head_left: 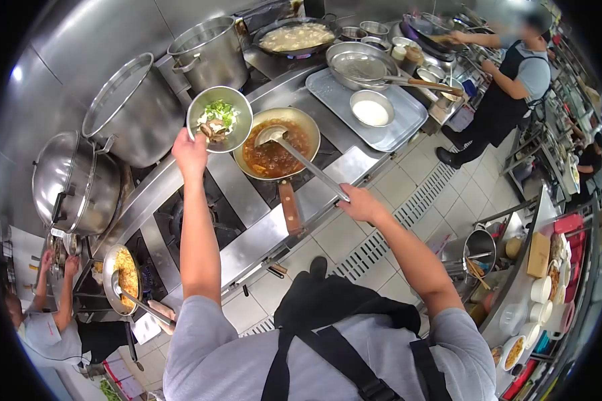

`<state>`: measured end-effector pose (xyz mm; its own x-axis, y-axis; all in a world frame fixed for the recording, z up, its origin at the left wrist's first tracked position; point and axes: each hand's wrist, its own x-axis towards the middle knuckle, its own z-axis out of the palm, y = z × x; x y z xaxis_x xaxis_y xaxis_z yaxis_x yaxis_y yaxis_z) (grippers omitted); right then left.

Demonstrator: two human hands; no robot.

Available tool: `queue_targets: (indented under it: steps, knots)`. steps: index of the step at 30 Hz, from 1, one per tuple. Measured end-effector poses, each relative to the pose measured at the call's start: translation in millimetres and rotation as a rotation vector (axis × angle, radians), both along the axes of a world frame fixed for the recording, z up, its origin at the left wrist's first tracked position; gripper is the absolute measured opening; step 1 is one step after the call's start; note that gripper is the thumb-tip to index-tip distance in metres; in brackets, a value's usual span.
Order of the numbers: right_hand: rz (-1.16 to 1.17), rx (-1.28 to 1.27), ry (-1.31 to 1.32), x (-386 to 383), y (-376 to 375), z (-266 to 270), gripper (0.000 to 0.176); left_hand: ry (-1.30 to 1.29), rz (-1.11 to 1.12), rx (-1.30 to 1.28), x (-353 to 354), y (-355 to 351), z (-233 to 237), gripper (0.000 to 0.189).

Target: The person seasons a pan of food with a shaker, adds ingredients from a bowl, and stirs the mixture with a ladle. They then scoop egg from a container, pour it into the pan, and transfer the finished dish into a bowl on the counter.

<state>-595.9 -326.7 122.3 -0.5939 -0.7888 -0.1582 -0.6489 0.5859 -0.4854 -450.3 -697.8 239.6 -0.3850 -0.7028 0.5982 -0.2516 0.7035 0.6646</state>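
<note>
My left hand (191,155) grips the rim of a metal bowl (241,136) that holds chopped green onion (219,115) and brown pieces, perhaps mushroom. It is held up by the left edge of a frying pan (312,122). In my right hand (361,203) is the end of a long ladle (314,170); its scoop dips into the reddish-brown sauce (274,159) in the pan. The pan stands on a burner, its wooden handle (289,206) pointing toward me, and neither hand touches that handle.
Large steel pots (211,57) line the back left. A wok (294,37) of pale food sits behind. On the right, a tray (401,110) carries a bowl of white powder or liquid (371,112). Co-workers stand at right (515,87) and lower left (53,334).
</note>
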Motion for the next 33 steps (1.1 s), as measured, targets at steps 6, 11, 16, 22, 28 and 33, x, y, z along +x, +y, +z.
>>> queue_targets:
  steps: [6, 11, 16, 22, 28, 33]
  knots:
    - [-0.221, -0.346, -0.890, 14, 18, 48, 0.019, -0.054, -0.020, -0.416, -44, -14, -66, 0.009]
    - [-0.284, -0.564, -1.074, 3, 38, 55, 0.009, -0.341, -0.127, -0.450, -70, 17, -93, 0.006]
    - [-0.257, -0.437, -0.964, -2, 47, 59, 0.012, -0.415, -0.201, -0.643, -87, 2, -97, 0.006]
    - [-0.027, -0.283, -0.320, -11, 61, 61, 0.024, -0.319, -0.069, -0.770, -70, -14, -22, 0.013]
    - [-0.036, 0.058, 0.047, -1, 71, 111, 0.047, -0.069, -0.218, -0.810, -71, 0, -38, 0.013]
    - [0.021, 0.178, 0.161, -5, 51, 125, 0.047, -0.396, -0.296, -0.846, -83, 13, -60, 0.010]
